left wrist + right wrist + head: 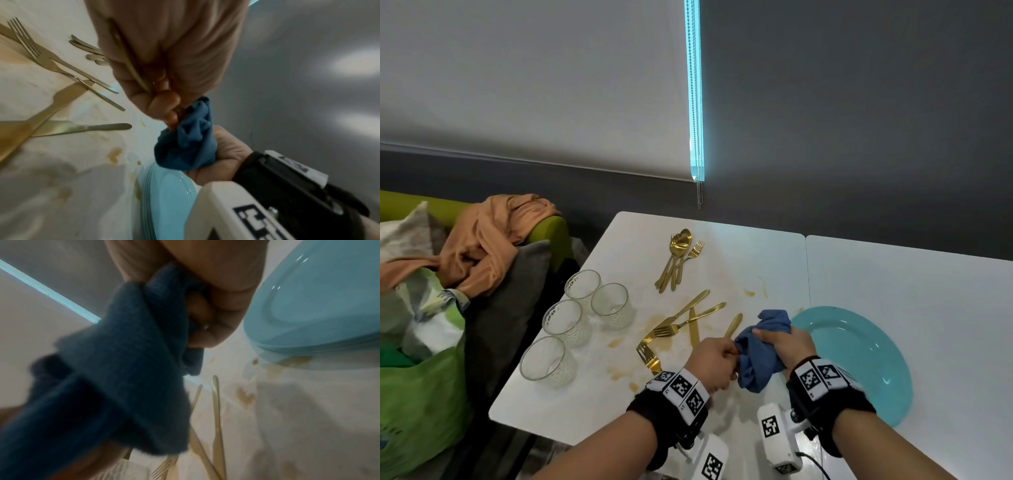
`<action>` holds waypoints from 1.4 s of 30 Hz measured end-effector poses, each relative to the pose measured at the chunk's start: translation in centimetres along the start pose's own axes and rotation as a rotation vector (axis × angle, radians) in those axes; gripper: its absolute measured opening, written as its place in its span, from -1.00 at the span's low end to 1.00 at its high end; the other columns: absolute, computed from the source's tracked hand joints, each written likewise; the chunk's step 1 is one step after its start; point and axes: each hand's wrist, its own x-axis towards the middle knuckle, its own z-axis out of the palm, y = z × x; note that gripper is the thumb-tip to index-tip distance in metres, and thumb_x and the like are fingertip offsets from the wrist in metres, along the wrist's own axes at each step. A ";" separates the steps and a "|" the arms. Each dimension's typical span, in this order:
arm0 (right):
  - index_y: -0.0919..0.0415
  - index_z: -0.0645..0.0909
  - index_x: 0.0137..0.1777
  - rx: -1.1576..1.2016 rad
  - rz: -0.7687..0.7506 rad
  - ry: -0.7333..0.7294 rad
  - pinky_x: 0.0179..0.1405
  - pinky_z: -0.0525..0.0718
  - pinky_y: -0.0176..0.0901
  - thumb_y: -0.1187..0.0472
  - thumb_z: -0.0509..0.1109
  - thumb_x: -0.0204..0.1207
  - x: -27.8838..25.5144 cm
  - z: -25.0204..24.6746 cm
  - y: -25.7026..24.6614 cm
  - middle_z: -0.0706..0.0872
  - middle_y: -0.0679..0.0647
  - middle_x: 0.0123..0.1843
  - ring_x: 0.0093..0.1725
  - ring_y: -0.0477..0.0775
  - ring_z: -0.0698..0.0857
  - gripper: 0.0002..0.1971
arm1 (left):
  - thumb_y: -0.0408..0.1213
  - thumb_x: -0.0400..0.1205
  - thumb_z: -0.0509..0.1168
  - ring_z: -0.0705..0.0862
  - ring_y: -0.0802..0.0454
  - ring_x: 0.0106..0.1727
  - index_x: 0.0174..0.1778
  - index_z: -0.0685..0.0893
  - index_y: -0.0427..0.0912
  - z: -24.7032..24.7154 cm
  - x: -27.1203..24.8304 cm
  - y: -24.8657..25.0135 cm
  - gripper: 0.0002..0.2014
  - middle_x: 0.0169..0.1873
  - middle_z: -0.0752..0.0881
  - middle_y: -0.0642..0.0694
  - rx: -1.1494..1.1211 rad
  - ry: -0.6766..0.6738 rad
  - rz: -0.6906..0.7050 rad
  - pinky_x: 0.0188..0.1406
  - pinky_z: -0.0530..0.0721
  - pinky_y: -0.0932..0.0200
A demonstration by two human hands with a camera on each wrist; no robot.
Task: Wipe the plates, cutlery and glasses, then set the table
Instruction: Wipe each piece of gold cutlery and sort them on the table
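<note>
My left hand grips a gold cutlery piece in its curled fingers; the rounded end sticks out past the hand. The left wrist view shows the same gold cutlery piece running through the left hand. My right hand squeezes a bunched blue cloth around the piece's other end, which is hidden. In the right wrist view the blue cloth fills the frame below the right hand. A stack of teal plates lies just right of my hands.
Several clear glasses stand near the white table's left edge. Gold spoons and forks lie in a bundle at the back. Loose forks and knives lie crossed on brown stains. A sofa with cushions, an orange cloth and a green bag is at the left.
</note>
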 end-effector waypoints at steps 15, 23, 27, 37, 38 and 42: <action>0.23 0.64 -0.23 -0.129 -0.128 -0.134 0.01 0.66 0.02 0.37 0.51 0.38 0.9 -2.7 -0.9 0.74 0.33 -0.02 -0.06 0.21 0.68 -0.90 | -0.40 0.63 0.23 0.51 0.21 -0.48 0.01 0.72 -0.20 -1.6 -1.5 1.5 -0.84 -0.43 0.64 0.03 0.041 -0.050 0.043 -0.54 0.48 0.46; 0.32 0.59 -0.16 0.334 0.108 -0.149 -0.09 0.64 0.06 0.34 0.35 0.54 0.8 -0.6 -0.2 0.64 0.39 0.07 -0.11 0.25 0.65 -0.93 | -0.39 0.63 0.16 0.63 -0.04 -0.38 -0.04 0.72 -0.16 0.3 -0.5 2.0 -0.79 -0.30 0.70 -0.20 -0.014 0.032 0.125 -0.37 0.67 0.13; 0.24 0.68 0.05 0.387 0.071 -0.079 0.18 0.63 0.29 0.03 0.76 -0.12 3.4 -2.5 -0.2 0.69 0.40 0.10 0.05 0.38 0.68 -0.31 | -0.24 0.67 0.22 0.56 0.23 -0.38 0.20 0.69 -0.11 -1.0 0.0 1.3 -0.76 -0.26 0.71 0.00 0.030 -0.056 0.043 -0.35 0.55 0.47; 0.19 0.63 -0.23 0.160 0.071 -0.073 0.07 0.63 0.07 0.31 0.47 0.43 2.8 1.4 -0.9 0.70 0.35 -0.09 -0.06 0.27 0.68 -0.93 | -0.46 0.61 0.18 0.70 -0.13 -0.09 0.03 0.73 -0.45 -2.2 2.6 2.7 -0.76 -0.04 0.76 -0.38 0.238 0.028 0.091 -0.13 0.61 0.23; 0.17 0.65 -0.21 0.137 0.055 -0.101 0.06 0.64 0.06 0.31 0.48 0.42 2.9 1.6 -1.0 0.71 0.33 -0.06 -0.06 0.27 0.69 -0.93 | -0.46 0.61 0.17 0.69 -0.16 -0.07 0.03 0.72 -0.45 -2.5 3.1 2.6 -0.76 0.01 0.75 -0.40 0.257 0.023 0.098 -0.20 0.58 0.27; 0.12 0.69 -0.26 -0.011 0.002 -0.156 0.15 0.65 0.03 0.32 0.47 0.42 3.4 1.5 -1.7 0.75 0.19 -0.12 -0.03 0.21 0.70 -0.90 | -0.41 0.59 0.21 0.61 -0.05 -0.16 0.06 0.73 -0.43 -2.9 4.5 1.8 -0.76 -0.15 0.73 -0.30 0.349 -0.091 0.096 -0.14 0.55 0.24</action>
